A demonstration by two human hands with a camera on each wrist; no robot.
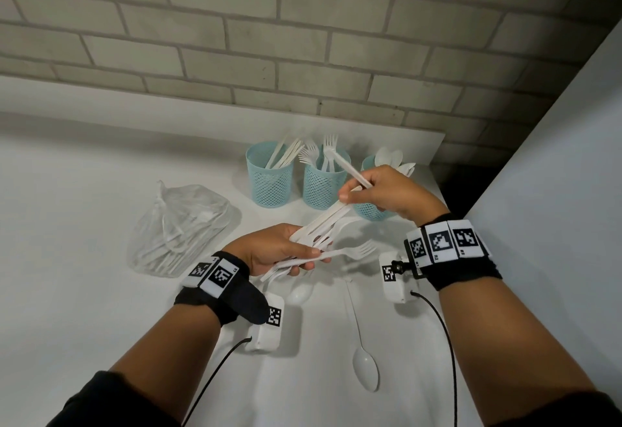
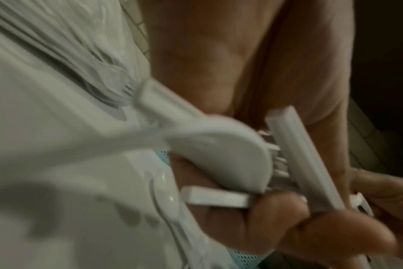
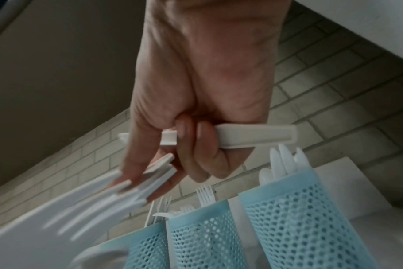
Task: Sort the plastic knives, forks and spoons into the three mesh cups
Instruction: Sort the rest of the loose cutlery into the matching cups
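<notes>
Three blue mesh cups stand in a row at the back of the white desk (image 1: 84, 191), near the brick wall (image 1: 303, 39). The left cup (image 1: 269, 177) holds knives, the middle cup (image 1: 323, 181) holds forks with tines up, and the right cup (image 1: 372, 206), partly hidden behind the right hand (image 1: 387, 191), holds spoons with bowls up. Left of the cups lies a knotted clear bag (image 1: 178, 228) with more white cutlery inside. The left hand (image 1: 269, 248) grips a mixed bundle (image 1: 316, 235) of cutlery above the desk, fingers curled under it and thumb on top; one fork (image 1: 356, 250) juts out toward the right. The right hand has fingers curled round a single handle (image 1: 350, 167) that points up toward the middle cup, while its thumb and forefinger pinch the far ends of the bundle. Two spoons lie loose on the desk: one (image 1: 365, 371) near the front between the forearms, another (image 1: 301, 292) under the left hand. Only the head view shows the whole row, the bag and the loose spoons together. The left wrist view, blurred, shows a spoon bowl (image 2: 225, 158) and fork tines against the palm. The right wrist view shows the cups from low down, with spoon tips (image 3: 285, 160) above the nearest rim, and the fingers (image 3: 196, 143) closed on the handle.
</notes>
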